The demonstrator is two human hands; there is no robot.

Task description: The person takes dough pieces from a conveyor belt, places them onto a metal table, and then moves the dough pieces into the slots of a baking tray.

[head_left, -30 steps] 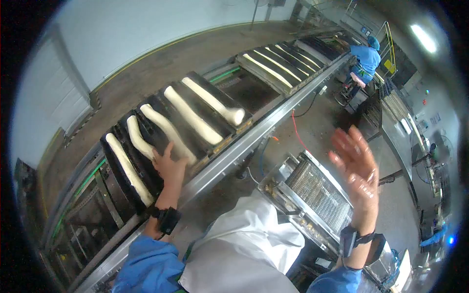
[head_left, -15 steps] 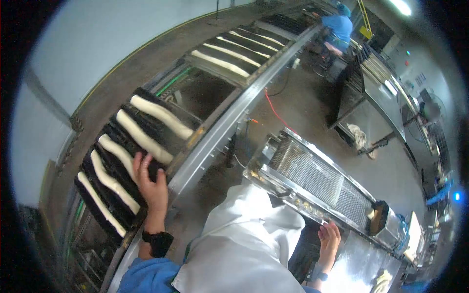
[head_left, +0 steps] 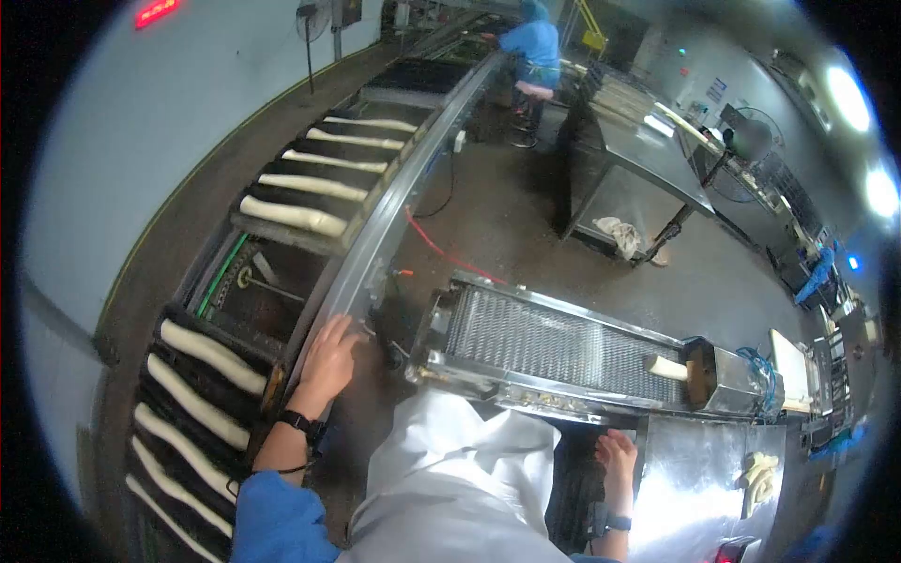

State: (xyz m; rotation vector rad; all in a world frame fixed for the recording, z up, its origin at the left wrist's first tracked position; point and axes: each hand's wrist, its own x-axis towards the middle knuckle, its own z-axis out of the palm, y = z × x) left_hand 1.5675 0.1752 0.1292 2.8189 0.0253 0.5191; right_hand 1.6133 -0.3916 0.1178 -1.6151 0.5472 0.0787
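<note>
Currently the left hand (head_left: 326,364) lies at the rail edge (head_left: 366,264), beside open floor (head_left: 511,211).

Takes in a red digital display (head_left: 156,12) on the wall at upper left, a standing fan (head_left: 309,25) near the top edge, a person in blue (head_left: 533,45) at top centre, a steel table (head_left: 648,155) at upper right (with a pale cloth (head_left: 619,236) bundled beneath), a red cable (head_left: 434,246) near the centre and bright lamps (head_left: 848,98) at far right.

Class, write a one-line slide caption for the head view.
Left hand at the metal rail beside dough strips on black trays; right hand near a shiny worktop.
</note>
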